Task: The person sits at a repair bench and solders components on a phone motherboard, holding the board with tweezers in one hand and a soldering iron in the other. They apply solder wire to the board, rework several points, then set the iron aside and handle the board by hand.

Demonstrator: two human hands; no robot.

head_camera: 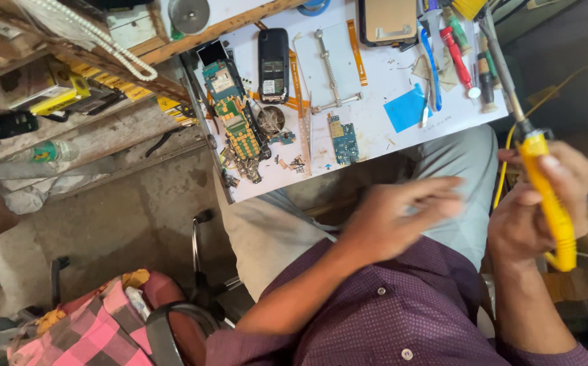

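Note:
My right hand (541,203) is closed around the yellow handle of a soldering iron (544,190), whose thin metal shaft points up toward the white work board (375,74). My left hand (402,213) hovers blurred over my lap with fingers spread and nothing in it. On the board lie a blue circuit board (343,139), a stripped phone board with a gold keypad (236,122), a dark opened phone (273,64) and a metal clamp bar (331,71).
Screwdrivers with red and green handles (460,51) lie at the board's right edge beside a blue square pad (406,108). Wooden shelves (70,102) with yellow boxes stand at left. A pink checked bag (97,325) and a chair arm (172,325) sit below.

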